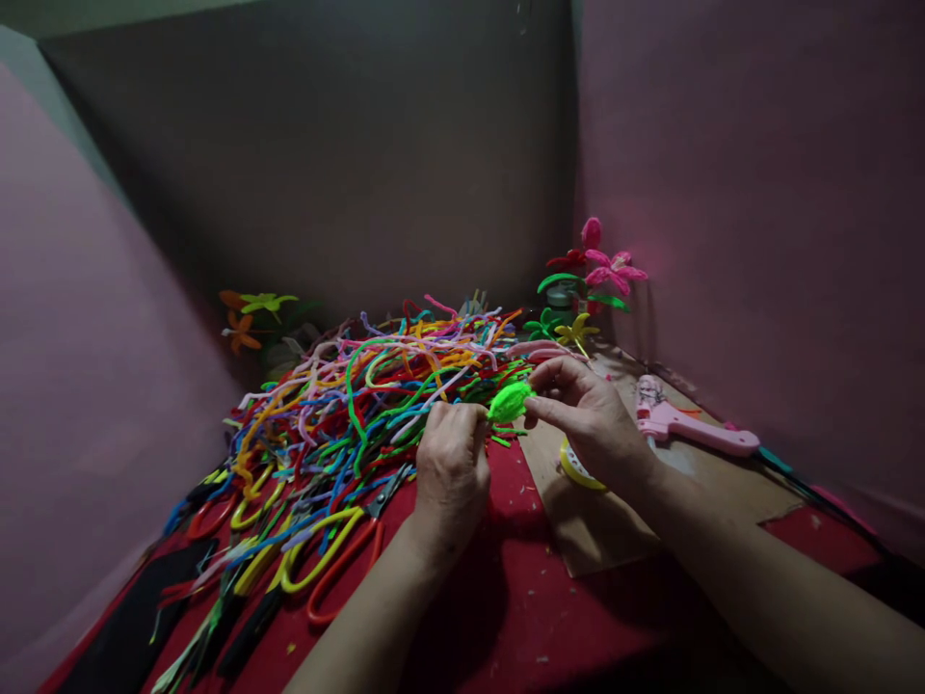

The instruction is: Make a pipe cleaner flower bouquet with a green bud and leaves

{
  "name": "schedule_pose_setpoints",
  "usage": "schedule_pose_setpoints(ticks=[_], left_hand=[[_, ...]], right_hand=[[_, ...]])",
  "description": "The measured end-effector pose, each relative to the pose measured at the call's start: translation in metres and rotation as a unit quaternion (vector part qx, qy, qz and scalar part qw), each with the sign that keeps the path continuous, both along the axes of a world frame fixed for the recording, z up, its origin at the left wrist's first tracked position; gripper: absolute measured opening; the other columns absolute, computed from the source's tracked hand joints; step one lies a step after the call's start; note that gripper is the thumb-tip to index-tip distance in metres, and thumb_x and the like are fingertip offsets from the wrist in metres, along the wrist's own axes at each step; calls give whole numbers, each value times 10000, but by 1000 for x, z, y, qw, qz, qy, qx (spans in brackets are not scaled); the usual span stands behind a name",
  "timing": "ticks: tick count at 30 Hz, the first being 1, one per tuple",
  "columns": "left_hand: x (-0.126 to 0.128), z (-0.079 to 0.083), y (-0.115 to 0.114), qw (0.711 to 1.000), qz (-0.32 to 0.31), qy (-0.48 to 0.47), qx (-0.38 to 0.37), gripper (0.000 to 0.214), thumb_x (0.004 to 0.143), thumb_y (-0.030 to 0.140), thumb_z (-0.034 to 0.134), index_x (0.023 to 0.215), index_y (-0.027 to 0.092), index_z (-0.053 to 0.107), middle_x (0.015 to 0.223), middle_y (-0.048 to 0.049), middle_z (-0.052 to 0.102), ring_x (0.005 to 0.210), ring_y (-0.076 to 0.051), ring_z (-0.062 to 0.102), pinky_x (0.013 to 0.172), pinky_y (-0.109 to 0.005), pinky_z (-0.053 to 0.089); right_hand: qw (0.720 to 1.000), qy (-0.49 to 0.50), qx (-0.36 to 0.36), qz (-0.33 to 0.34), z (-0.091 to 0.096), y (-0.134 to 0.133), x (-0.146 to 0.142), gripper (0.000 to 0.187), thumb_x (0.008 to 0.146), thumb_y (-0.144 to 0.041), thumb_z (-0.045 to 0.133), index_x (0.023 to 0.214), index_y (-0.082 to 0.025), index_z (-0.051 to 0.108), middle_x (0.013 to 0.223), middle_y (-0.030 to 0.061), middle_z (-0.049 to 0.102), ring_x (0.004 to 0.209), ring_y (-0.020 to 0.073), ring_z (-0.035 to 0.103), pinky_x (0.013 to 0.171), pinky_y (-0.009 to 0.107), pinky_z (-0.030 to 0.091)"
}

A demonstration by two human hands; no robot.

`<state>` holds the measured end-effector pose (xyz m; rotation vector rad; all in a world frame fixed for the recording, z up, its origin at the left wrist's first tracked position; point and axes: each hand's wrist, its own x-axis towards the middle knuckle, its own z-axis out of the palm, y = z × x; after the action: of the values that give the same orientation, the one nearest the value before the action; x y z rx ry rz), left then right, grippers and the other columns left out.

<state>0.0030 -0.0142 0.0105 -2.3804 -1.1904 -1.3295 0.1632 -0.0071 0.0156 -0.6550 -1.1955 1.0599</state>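
A bright green pipe-cleaner leaf [510, 402] is held between my two hands above the table. My left hand [452, 463] is closed, its fingertips pinching the leaf's left end. At the opposite end, my right hand [589, 410] grips the leaf between thumb and forefinger. Just behind lies a big heap of coloured pipe cleaners [361, 386]. Under my right hand, a yellow tape roll [578, 467] is partly hidden on a brown board [578, 535].
A pink glue gun [694, 427] lies on the board at right, its cord trailing away. Scissors with red and yellow handles [343, 559] sit at left on the red cloth [498, 578]. Pink pipe-cleaner flowers [614, 270] stand at back right, orange ones [242, 330] at back left.
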Motion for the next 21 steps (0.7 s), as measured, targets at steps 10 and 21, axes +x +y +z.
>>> schedule_pose_setpoints(ticks=[10,21], left_hand=[[-2,1,2,999,16,35,21,187,840,75,412,720,188,500,638,-27,507,667,-177,412,636,-299,359],[-5,2,4,999,1,43,1,187,829,70,421,704,190,491,634,-24,491,665,-178,408,627,-288,350]], right_hand=[[998,29,-23,41,0,0,6,65,713,-177,631,775,-157,624,687,11,633,609,145,607,626,322,481],[998,-38,-48,10,6,4,9,73,646,-161,678,690,-146,622,628,-11,606,561,118,586,604,293,477]])
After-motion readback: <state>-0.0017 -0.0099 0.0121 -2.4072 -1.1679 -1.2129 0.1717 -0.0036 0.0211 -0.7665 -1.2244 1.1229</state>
